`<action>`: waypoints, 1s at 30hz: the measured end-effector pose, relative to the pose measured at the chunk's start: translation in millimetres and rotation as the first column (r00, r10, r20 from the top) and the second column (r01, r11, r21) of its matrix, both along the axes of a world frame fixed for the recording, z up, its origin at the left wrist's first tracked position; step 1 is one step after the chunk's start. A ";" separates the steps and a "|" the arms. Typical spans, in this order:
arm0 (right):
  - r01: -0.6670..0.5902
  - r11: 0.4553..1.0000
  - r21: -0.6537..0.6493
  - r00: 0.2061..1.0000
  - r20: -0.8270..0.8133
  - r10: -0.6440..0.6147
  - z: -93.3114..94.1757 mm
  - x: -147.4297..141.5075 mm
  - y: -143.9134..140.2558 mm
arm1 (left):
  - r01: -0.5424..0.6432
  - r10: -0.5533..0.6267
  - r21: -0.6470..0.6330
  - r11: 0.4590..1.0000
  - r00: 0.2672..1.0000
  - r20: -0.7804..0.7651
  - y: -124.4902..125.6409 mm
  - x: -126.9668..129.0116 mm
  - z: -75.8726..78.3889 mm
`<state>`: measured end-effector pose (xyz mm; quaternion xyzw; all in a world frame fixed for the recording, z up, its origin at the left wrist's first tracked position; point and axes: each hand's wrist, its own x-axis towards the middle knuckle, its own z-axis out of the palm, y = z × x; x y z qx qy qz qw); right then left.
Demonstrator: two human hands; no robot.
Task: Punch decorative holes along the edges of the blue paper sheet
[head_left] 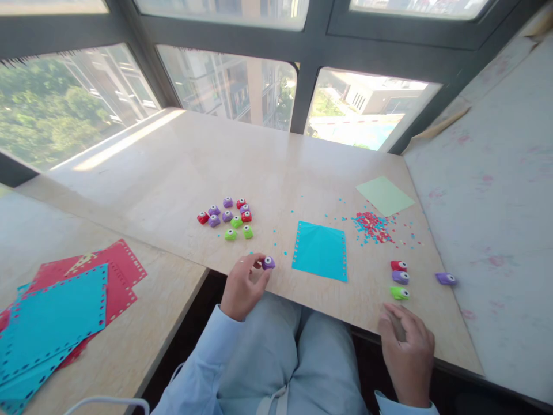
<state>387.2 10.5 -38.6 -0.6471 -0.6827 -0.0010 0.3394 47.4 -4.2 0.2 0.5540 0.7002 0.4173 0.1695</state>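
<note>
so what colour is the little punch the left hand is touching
Purple punch, by the left hand; head view.

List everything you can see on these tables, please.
small paper punches, cluster: about eleven, purple, red, green; table middle
punches in a column: three, red, purple, green; right
lone punch: one, purple; far right
blue sheet: one, punched edges; centre
green sheet: one, pale; back right
confetti: many, red and blue; beside the green sheet
stacked sheets: several, blue, red; left table
left hand: fingers on a purple punch
right hand: resting at table edge
</note>
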 end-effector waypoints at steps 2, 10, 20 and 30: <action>0.010 0.993 -0.115 0.995 -0.100 -0.021 4.4 -1.7 -1.1 | 0.074 -0.074 0.011 0.997 0.997 -0.018 5.8 11.3 -8.1; -0.105 0.905 -0.412 0.929 -0.366 -0.059 18.2 -27.9 12.3 | 0.181 -0.170 0.052 0.982 0.972 -0.161 27.7 28.7 -20.0; -0.262 0.819 -0.510 0.786 -0.605 -0.125 37.9 -70.4 53.8 | 0.196 -0.177 0.036 0.980 0.941 -0.290 29.5 28.8 -26.4; -0.434 0.796 -0.423 0.229 -0.906 -0.356 60.0 -89.6 64.8 | 0.179 -0.152 0.074 0.981 0.948 -0.279 30.8 27.1 -27.0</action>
